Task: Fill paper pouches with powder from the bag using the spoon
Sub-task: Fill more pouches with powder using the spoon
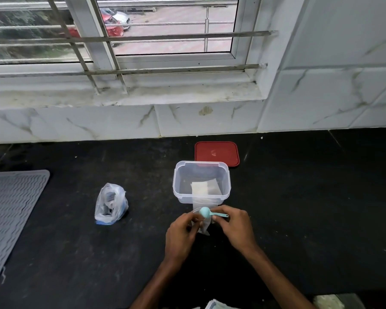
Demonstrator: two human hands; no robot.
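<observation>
While holding the pouch [202,224] open just in front of the clear tub [201,181], pinching its near edge with the left hand [181,234] and gripping the handle of the small blue spoon [206,213] with the right hand [233,225]. Tipping the spoon's bowl over the pouch mouth, by the look of it; hard to tell whether any powder is in it. Sitting well off to the left, the plastic bag [111,205]. Lying far behind the tub, the red lid [216,153]. Risking a spill onto the dark counter [299,197] if the thin pouch mouth is sagging shut or the spoon is tipping off-centre. Risking, too, a limp pouch slipping from that light pinch once weight is going in.
</observation>
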